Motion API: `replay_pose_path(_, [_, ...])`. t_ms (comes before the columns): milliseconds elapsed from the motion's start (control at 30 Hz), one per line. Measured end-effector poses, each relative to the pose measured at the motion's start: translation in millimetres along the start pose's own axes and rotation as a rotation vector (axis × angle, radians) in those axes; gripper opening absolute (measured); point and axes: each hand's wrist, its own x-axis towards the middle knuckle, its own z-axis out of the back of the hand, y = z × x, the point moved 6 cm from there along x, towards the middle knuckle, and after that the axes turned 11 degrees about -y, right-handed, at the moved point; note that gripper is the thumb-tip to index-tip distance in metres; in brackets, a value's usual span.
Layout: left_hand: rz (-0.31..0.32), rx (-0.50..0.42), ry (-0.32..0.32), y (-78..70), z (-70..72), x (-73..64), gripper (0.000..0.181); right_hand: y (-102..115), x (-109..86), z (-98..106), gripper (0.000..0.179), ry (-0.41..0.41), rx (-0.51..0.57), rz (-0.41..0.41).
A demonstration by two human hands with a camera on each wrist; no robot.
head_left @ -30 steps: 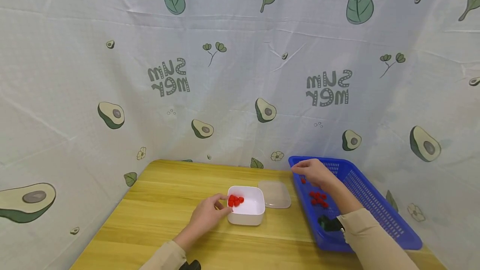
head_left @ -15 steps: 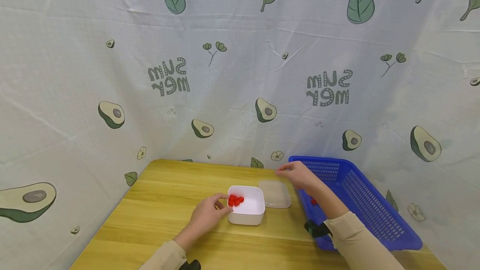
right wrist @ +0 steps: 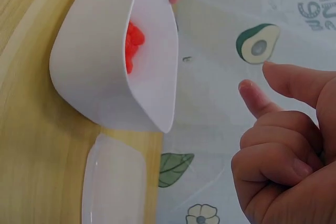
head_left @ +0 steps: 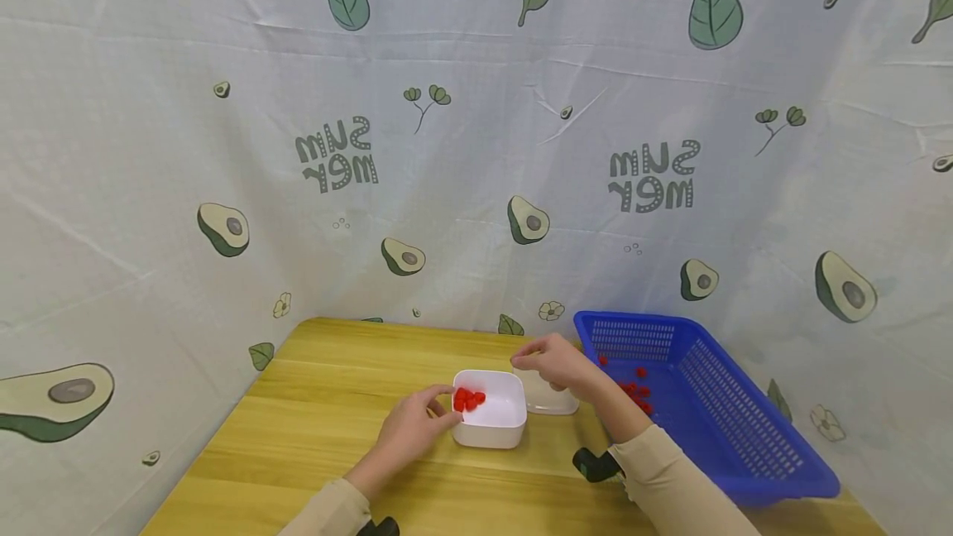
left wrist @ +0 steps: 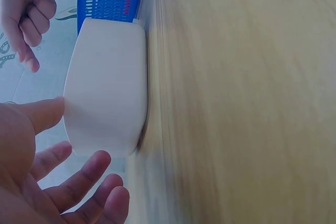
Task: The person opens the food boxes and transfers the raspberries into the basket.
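White box (head_left: 487,437) stands open-topped, left grip (head_left: 413,422) wide at its edge, right grip (head_left: 560,364) narrow, load unclear.

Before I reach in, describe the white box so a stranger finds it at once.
On the wooden table, left of the blue basket, lies a flat lid. Left of that stands the white box: solid-walled, unlike the slotted basket.

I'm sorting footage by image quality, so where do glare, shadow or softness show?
Right wrist view: a thin pale glint along the lid; left wrist view: a narrow dark shadow beside the white box, and soft grain on the table; head view: the red pieces in that box lack fine detail.
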Motion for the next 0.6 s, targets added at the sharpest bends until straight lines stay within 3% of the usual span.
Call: replay_pose_path(600, [-0.006, 0.004, 0.000, 4.9, -3.7, 1.3, 0.047, 0.1, 5.2, -55.7, 0.024, 0.130, -0.014, 0.078])
